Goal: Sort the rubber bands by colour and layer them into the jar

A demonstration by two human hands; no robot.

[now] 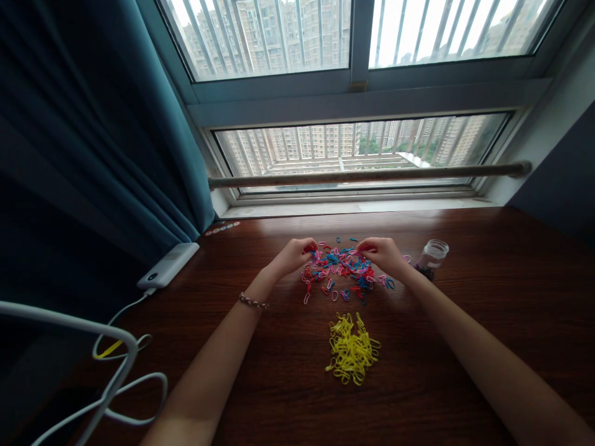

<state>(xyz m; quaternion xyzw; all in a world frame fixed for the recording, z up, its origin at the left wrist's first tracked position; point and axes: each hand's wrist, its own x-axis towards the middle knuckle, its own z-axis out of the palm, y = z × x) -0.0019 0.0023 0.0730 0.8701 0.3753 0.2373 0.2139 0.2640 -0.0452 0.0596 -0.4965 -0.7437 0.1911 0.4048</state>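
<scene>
A scattered heap of small red, blue and pink elastic loops (341, 267) lies on the dark wooden table (288, 384). My left hand (296, 253) rests at the heap's left edge, fingers curled into a pinch on a red loop. My right hand (382, 251) sits at the heap's right edge, fingertips pinched on loops there. A separate pile of yellow loops (351, 352) lies nearer to me, apart from both hands. A beaded bracelet (253, 301) circles my left wrist.
A small clear jar (432, 257) lies just right of my right hand. A white power bank (168, 265) with a white cable (134, 371) sits at the table's left edge. A teal curtain (106, 124) hangs left; a window with a rail (367, 176) runs behind.
</scene>
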